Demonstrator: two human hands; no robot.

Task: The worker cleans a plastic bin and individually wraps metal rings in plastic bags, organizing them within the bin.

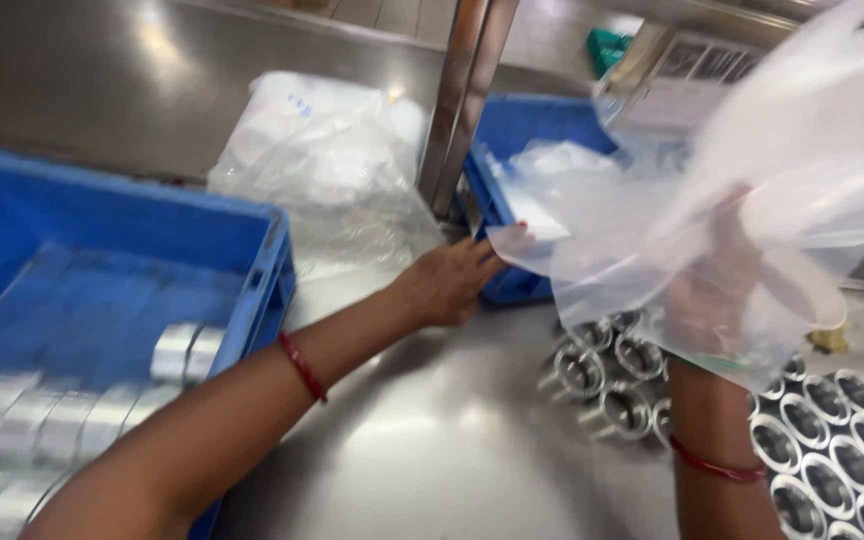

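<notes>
I'm bagging: left hand (449, 283) pinching the bag (752, 190) edge, right hand (717, 285) gripping inside it. Next, I judge, opening it over the rings (822, 440) below the bag.

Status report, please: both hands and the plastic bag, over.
Left hand pinching clear plastic bag at its edge. Right hand inside bag, blurred. Round metal rings below on steel table.

blue crate (262, 250) – metal rings inside | steel post (462, 90) | crumpled plastic (322, 160) – behind
</notes>
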